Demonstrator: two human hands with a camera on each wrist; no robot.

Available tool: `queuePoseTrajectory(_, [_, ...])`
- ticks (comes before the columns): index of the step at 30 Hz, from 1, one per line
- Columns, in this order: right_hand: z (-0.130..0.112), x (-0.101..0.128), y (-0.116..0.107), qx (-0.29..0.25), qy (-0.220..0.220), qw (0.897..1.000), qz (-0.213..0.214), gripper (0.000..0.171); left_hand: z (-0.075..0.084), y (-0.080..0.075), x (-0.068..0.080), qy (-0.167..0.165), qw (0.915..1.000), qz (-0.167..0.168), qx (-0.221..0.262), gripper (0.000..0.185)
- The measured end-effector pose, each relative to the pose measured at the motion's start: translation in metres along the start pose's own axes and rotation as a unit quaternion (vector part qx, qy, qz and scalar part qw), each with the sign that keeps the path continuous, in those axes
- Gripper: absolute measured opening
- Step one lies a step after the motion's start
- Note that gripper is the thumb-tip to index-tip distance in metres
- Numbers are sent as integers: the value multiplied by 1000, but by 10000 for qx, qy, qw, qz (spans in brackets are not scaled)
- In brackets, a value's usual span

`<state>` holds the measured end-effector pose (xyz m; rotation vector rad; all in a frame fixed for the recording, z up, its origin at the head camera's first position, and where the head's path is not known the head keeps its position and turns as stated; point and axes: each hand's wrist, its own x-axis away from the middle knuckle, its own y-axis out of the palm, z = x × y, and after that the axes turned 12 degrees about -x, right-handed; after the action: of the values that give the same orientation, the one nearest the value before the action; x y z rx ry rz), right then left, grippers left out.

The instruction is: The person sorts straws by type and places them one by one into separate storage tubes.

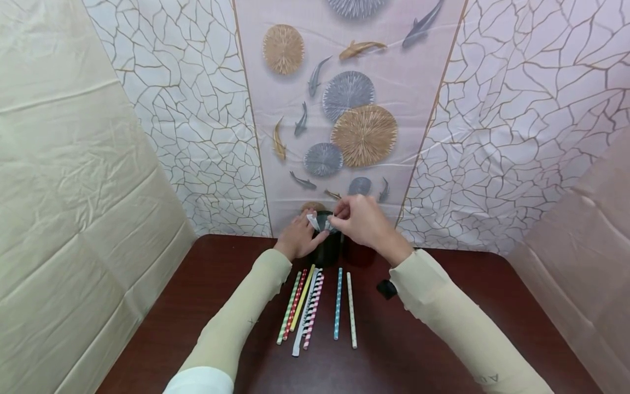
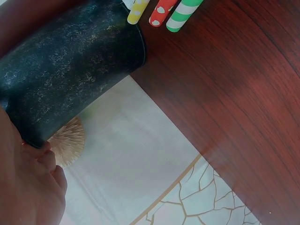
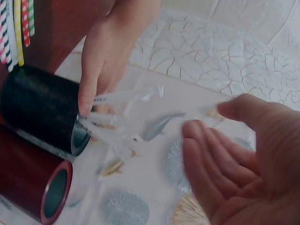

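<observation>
A black cup (image 1: 327, 249) stands at the back of the dark wooden table (image 1: 418, 350), with a dark red cup (image 1: 358, 255) touching its right side. Both hands hold a thin clear plastic bag (image 1: 322, 221) over the black cup's mouth. My left hand (image 1: 307, 230) lies against the cup's left side and pinches the plastic at the rim. My right hand (image 1: 339, 216) pinches the bag's other edge just above the cup. In the right wrist view the clear plastic bag (image 3: 122, 123) stretches from the left hand (image 3: 86, 105) at the black cup (image 3: 40, 112) toward the right hand (image 3: 206, 122).
Several patterned paper straws (image 1: 315, 309) lie side by side on the table in front of the cups. A patterned backdrop (image 1: 344, 109) rises right behind the cups, and cloth walls close in both sides. A small black device (image 1: 387, 289) sits by the right wrist.
</observation>
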<state>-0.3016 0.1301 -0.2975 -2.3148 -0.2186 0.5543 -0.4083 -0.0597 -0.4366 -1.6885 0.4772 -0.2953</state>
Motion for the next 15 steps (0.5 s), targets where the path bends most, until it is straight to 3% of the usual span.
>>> queuePoseTrajectory(4, [3,4,7,155,364,9947,-953,17,-1,0,-1,9,10000,44,-61,83])
queuePoseTrajectory(8, [11,7,21,194,823,9796,-1822,17,-1,1,-2,-1,10000,84,-27,82])
queuePoseTrajectory(11, [18,11,36,243,1051,9706,-2151,23,-1,2,-4,-5,10000,32,-47,82])
queuePoseTrajectory(15, [30,15,57,186,1153,9666,-2281,29,-1,3,-6,26,10000,-32,-86,83])
